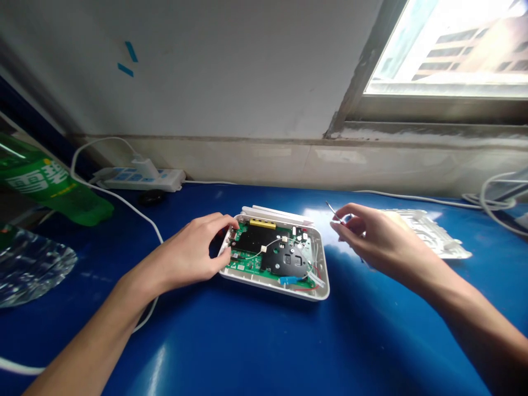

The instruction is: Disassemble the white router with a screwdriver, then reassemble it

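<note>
In front, the blue table (256, 352) shows a glossy surface. On it, in the middle, lies the white case (270, 288), open side up. Near its front wall is a blue connector (290, 280); behind that, black plates (284, 260) cover much of the green board (241, 264). The left hand (196, 250) grasps the case's left end, thumb in front, fingers behind. The right hand (371, 231), apart from the case, pinches a thin metal tool (331, 209), tip up. Beyond that hand lies a white cover (437, 236). White antennas (280, 213) lie along the case's back edge. Farther back, at left, a plug (144, 168) sits in the power strip (170, 179) by the wall (247, 71).
</note>
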The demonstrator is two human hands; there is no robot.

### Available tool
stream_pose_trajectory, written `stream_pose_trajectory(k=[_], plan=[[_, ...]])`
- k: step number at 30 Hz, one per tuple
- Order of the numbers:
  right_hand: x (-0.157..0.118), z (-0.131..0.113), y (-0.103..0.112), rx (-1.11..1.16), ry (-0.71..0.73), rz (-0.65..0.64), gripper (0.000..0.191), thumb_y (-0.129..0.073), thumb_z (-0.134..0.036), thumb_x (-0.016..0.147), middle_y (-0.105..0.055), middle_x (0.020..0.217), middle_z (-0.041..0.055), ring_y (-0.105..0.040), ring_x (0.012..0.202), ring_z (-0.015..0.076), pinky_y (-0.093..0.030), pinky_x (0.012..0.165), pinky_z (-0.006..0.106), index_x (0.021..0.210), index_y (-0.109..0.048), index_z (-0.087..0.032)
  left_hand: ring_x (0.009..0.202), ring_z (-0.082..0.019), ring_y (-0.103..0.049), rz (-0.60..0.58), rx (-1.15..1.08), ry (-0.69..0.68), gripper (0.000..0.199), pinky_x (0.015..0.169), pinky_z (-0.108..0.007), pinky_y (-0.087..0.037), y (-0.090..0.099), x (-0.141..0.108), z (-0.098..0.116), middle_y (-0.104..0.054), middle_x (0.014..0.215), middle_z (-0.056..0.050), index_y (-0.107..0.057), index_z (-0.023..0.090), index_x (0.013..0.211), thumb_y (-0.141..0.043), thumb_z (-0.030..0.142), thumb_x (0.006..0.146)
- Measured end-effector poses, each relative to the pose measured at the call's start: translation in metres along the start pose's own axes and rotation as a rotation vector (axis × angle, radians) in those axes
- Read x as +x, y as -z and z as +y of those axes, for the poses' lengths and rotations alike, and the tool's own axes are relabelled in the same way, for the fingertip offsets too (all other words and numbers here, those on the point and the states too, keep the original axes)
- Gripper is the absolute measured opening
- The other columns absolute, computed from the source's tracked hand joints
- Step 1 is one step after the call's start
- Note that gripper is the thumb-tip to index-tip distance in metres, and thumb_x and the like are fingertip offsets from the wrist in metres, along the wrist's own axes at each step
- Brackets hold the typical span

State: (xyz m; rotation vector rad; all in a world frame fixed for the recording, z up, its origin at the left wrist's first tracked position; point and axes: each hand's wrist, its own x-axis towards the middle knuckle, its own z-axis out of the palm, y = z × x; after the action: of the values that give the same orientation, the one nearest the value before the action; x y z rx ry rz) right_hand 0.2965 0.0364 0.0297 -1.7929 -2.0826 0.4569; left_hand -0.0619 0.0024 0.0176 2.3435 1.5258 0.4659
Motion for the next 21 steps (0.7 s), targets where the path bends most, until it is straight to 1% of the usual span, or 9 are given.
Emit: stream_pose_trajectory(k=[4, 6, 8, 11, 13, 15, 17, 19, 21], plan=[[-0.003, 0.004, -0.012, -0.166, 0.103, 0.003, 0.017, -0.070, -0.034, 0.097, -0.078, 0.073, 0.0042, -0.070, 0.059, 0.0216, -0.046, 0.054, 0.031, 0.106, -0.075, -0.021, 0.103, -0.028, -0.071, -0.014, -0.015, 0.010, 0.033, 0.092, -0.036, -0.058, 0.002, 0.001, 0.002, -0.072, 0.123, -0.005, -0.069, 0.027, 0.121, -0.070, 0.035, 0.090], [-0.003, 0.005, -0.019, -0.223, 0.160, 0.032, 0.019, -0.073, -0.032, 0.095, -0.077, 0.073, 0.0047, -0.070, 0.061, 0.0226, -0.046, 0.057, 0.032, 0.109, -0.076, -0.019, 0.101, -0.027, -0.072, -0.017, -0.026, 0.019, 0.031, 0.087, -0.036, -0.060, 0.003, 0.000, 0.004, -0.069, 0.128, -0.007, -0.069, 0.027, 0.117, -0.071, 0.044, 0.091], [-0.004, 0.007, -0.023, -0.244, 0.182, 0.045, 0.019, -0.074, -0.030, 0.095, -0.077, 0.073, 0.0049, -0.071, 0.064, 0.0235, -0.045, 0.059, 0.033, 0.110, -0.076, -0.019, 0.106, -0.029, -0.072, -0.015, -0.033, 0.023, 0.035, 0.090, -0.037, -0.061, 0.004, -0.001, 0.006, -0.064, 0.136, -0.009, -0.070, 0.026, 0.113, -0.074, 0.053, 0.091], [-0.003, 0.008, -0.023, -0.252, 0.197, 0.038, 0.013, -0.075, -0.027, 0.094, -0.076, 0.073, 0.0043, -0.070, 0.065, 0.0234, -0.044, 0.060, 0.033, 0.104, -0.076, -0.020, 0.128, -0.038, -0.067, -0.014, -0.034, -0.012, 0.055, 0.108, -0.045, -0.059, 0.002, -0.002, 0.008, -0.054, 0.155, -0.011, -0.071, 0.028, 0.119, -0.085, 0.063, 0.080], [-0.003, 0.007, -0.020, -0.261, 0.205, 0.037, 0.012, -0.078, -0.029, 0.092, -0.076, 0.075, 0.0044, -0.069, 0.065, 0.0232, -0.044, 0.060, 0.034, 0.101, -0.076, -0.020, 0.143, -0.043, -0.056, -0.034, -0.036, -0.066, 0.079, 0.120, -0.052, -0.052, 0.000, -0.003, 0.007, -0.046, 0.165, -0.011, -0.067, 0.032, 0.135, -0.091, 0.070, 0.070], [-0.002, 0.004, -0.014, -0.265, 0.215, 0.060, 0.014, -0.078, -0.033, 0.093, -0.076, 0.079, 0.0052, -0.067, 0.066, 0.0229, -0.043, 0.061, 0.034, 0.099, -0.076, -0.020, 0.153, -0.044, -0.046, -0.069, -0.034, -0.114, 0.098, 0.125, -0.056, -0.045, -0.002, -0.004, 0.006, -0.042, 0.170, -0.010, -0.058, 0.037, 0.147, -0.093, 0.074, 0.065], [-0.002, -0.002, -0.008, -0.224, 0.252, 0.103, 0.015, -0.075, -0.036, 0.096, -0.075, 0.080, 0.0047, -0.064, 0.065, 0.0210, -0.043, 0.060, 0.033, 0.097, -0.076, -0.021, 0.155, -0.044, -0.044, -0.089, -0.024, -0.129, 0.102, 0.126, -0.058, -0.045, -0.003, -0.005, 0.005, -0.043, 0.169, -0.009, -0.053, 0.040, 0.151, -0.093, 0.075, 0.065], [-0.003, -0.009, -0.003, -0.116, 0.333, 0.125, 0.015, -0.071, -0.037, 0.100, -0.074, 0.080, 0.0027, -0.063, 0.063, 0.0184, -0.044, 0.059, 0.032, 0.095, -0.076, -0.024, 0.152, -0.043, -0.048, -0.091, -0.018, -0.114, 0.102, 0.124, -0.057, -0.047, -0.003, -0.006, 0.006, -0.042, 0.168, -0.008, -0.052, 0.042, 0.152, -0.093, 0.074, 0.065], [-0.006, -0.016, -0.002, -0.003, 0.424, 0.083, 0.011, -0.069, -0.034, 0.101, -0.075, 0.084, 0.0014, -0.064, 0.067, 0.0173, -0.047, 0.062, 0.030, 0.098, -0.076, -0.025, 0.148, -0.043, -0.052, -0.103, -0.019, -0.089, 0.106, 0.122, -0.056, -0.050, -0.003, -0.007, 0.007, -0.040, 0.169, -0.007, -0.050, 0.044, 0.154, -0.095, 0.073, 0.063]])
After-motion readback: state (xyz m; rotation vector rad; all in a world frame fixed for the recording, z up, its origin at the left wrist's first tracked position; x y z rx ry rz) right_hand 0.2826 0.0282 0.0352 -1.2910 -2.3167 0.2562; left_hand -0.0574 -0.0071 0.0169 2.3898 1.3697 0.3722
